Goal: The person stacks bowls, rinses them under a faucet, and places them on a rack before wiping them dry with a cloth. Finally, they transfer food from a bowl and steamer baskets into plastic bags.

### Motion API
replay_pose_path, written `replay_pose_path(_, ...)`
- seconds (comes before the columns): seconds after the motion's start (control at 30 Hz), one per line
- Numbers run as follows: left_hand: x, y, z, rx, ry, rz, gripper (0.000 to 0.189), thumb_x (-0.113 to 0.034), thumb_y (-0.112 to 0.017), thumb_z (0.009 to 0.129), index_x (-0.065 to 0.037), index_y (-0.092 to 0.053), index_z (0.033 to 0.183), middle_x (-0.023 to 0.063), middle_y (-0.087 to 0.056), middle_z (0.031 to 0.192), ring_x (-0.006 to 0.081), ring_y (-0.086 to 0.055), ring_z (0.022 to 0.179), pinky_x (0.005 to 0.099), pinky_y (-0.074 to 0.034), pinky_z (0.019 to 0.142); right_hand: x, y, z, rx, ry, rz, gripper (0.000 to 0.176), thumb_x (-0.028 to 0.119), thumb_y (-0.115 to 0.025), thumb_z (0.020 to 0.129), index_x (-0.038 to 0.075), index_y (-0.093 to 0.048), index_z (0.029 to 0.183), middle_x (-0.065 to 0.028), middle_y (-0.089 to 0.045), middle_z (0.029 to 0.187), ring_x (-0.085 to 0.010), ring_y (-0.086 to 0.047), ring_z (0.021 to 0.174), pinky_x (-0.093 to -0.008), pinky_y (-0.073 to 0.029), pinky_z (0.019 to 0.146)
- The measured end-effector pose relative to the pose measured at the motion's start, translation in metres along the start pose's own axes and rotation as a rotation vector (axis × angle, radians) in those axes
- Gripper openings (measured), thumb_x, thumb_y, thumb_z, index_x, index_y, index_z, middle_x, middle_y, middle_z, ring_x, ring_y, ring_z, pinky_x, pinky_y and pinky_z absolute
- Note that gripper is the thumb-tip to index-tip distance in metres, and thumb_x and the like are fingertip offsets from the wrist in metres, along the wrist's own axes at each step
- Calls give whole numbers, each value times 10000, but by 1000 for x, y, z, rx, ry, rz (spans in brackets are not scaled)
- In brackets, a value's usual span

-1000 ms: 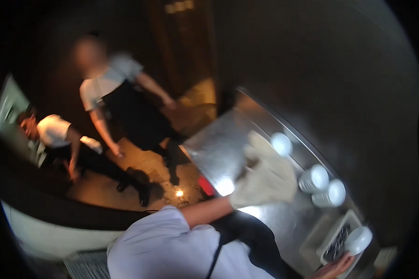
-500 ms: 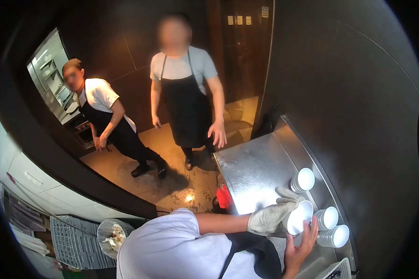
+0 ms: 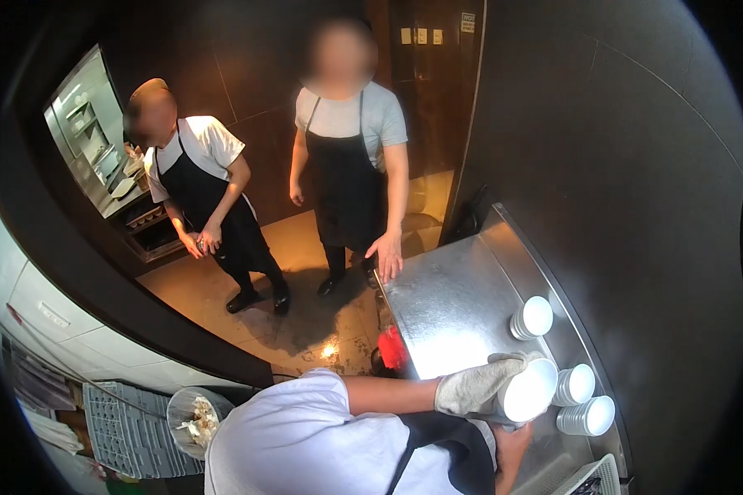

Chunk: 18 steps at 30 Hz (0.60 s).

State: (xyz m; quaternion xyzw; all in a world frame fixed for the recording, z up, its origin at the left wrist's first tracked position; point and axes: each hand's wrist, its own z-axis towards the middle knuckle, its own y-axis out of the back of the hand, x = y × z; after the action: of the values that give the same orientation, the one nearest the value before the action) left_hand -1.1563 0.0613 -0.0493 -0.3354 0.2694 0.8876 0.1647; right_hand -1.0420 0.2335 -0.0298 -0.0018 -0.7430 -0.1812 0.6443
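Note:
My left hand (image 3: 479,388), in a pale work glove, grips a white bowl (image 3: 530,391) by its side above the metal counter. The bowl's open mouth faces up toward me; whether others are nested under it is hard to tell. My bare right hand (image 3: 512,441) is just below the bowl's near side, touching or very close to it, with its fingers mostly hidden. Beside the bowl, along the counter's back edge, stand a white bowl stack (image 3: 576,384), another bowl stack (image 3: 588,416), and a third bowl stack (image 3: 532,318) farther off.
The steel counter (image 3: 454,289) has a raised back edge against a dark wall. A white basket (image 3: 594,478) stands at its near end. One co-worker (image 3: 347,173) rests a hand on the counter's far corner; another co-worker (image 3: 206,181) stands left. Grey racks (image 3: 128,429) and a bin (image 3: 196,421) lie behind me.
My right hand has moved from the bowl's rim down below its near side. One co-worker's hand has come down onto the counter corner; the other co-worker has shifted right.

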Motion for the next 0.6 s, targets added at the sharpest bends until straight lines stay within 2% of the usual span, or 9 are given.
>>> replay_pose_path(0.03,-4,3,2,15,6,-30,717,-140,-677,906,38,-302,1491,179,-369,1518,268,-370,1410,333,-271,1198,2,-1,0,18,-15,7,712,42,-855,659,-59,-555,1297,-187,-633,1243,-265,-594,1160,-392,-461,1002)
replay_pose_path(0.1,-10,4,6,42,231,-348,796,-211,-718,885,45,-280,1498,175,-371,1511,284,-368,1408,348,-260,1204,-22,-2,7,26,53,66,713,61,-865,660,-56,-556,1292,-177,-636,1233,-262,-602,1142,-385,-471,981)
replay_pose_path(0.17,-15,9,6,22,196,-317,892,-308,-762,847,42,-268,1503,162,-377,1505,299,-365,1404,365,-252,1207,-44,-6,11,0,90,84,708,68,-868,662,-55,-557,1286,-164,-641,1219,-259,-612,1114,-377,-477,963)
replay_pose_path(0.23,-21,23,7,-46,-92,62,1006,-433,-806,793,27,-268,1507,141,-387,1499,313,-362,1400,385,-248,1209,-44,-12,10,-63,94,62,697,61,-865,666,-56,-556,1281,-149,-649,1201,-255,-624,1075,-369,-479,949)
replay_pose_path(0.3,-18,26,5,25,-127,141,860,-404,-653,915,35,-239,1528,188,-352,1531,305,-339,1431,391,-245,1216,-36,-16,6,-34,39,133,625,50,-852,660,-68,-591,1216,-142,-671,1120,-236,-644,998,-363,-508,887)
replay_pose_path(0.37,-17,35,10,13,-33,-134,762,-392,-558,990,28,-236,1538,188,-355,1537,279,-346,1431,386,-254,1212,-27,-17,10,8,-8,127,545,50,-844,664,-73,-626,1149,-132,-688,1049,-219,-656,939,-357,-525,838)
replay_pose_path(0.43,-20,47,12,-82,178,-769,709,-398,-519,1016,7,-260,1538,141,-396,1517,235,-381,1398,370,-275,1198,-24,-15,11,50,-41,45,459,62,-839,679,-73,-661,1080,-117,-702,986,-204,-660,898,-352,-528,802)
replay_pose_path(0.53,-22,60,19,-214,490,-1724,635,-408,-461,1057,-25,-297,1537,69,-457,1487,169,-434,1350,346,-307,1178,-15,-20,10,82,-90,64,439,90,-864,688,-56,-678,1058,-113,-715,973,-204,-663,883,-346,-518,816)
replay_pose_path(0.6,-17,69,19,-313,502,-1825,622,-408,-465,1055,-24,-318,1522,78,-467,1476,180,-448,1340,356,-328,1166,-22,-20,15,177,-81,-47,390,93,-849,705,-54,-693,1030,-90,-721,942,-178,-663,829,-323,-525,761)
